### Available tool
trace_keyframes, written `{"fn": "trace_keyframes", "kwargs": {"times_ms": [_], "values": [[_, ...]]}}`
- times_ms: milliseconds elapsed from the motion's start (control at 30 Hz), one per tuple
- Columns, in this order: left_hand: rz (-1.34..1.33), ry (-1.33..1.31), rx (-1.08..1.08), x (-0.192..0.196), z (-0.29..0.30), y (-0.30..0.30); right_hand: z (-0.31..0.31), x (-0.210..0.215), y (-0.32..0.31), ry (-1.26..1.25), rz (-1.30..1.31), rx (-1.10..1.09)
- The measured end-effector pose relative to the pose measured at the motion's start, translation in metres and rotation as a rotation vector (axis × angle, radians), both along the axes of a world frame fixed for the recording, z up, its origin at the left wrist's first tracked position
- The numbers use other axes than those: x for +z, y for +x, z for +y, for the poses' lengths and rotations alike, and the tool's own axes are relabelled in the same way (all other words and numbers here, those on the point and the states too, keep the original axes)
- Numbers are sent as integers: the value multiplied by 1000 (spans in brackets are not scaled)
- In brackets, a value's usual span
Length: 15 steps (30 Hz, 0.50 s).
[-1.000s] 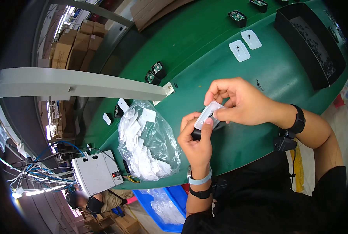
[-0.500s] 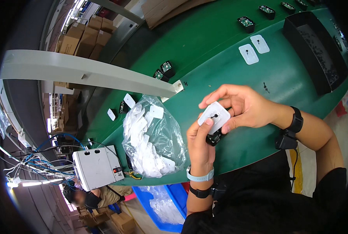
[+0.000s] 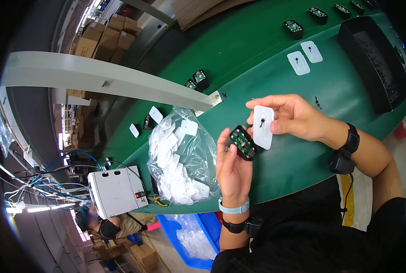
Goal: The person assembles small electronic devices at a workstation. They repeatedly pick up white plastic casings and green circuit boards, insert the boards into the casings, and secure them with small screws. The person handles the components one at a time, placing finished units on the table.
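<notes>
My left hand is closed around a small black housing whose open side shows a green circuit board. In my right hand a white plastic cover is pinched, with a small black part at its middle. The cover stands tilted just right of the housing, apart from the board. Beyond my right hand a small black part lies on the green table. Two more white covers, each with a black part in it, lie farther back.
A clear bag of white covers sits on the left, by a white metal box. A grey post crosses behind it. At far right stands a black tray of small black parts. Several black housings line the back. A blue bin is below.
The white cover has come off the front of the black housing and moved right in my right hand. The housing's circuit board now faces up in my left hand.
</notes>
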<state>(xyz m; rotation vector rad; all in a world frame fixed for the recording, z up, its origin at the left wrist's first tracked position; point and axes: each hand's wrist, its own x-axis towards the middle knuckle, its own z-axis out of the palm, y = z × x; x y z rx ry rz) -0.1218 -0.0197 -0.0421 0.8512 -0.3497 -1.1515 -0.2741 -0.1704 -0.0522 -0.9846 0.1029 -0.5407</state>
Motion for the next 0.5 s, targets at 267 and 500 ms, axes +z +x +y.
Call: {"fn": "trace_keyframes", "kwargs": {"times_ms": [267, 500], "values": [[-420, 81, 78, 33, -13, -3, 3, -5, 3, 12, 11, -5], [-600, 163, 40, 43, -25, -18, 4, 5, -2, 13, 44, -27]]}}
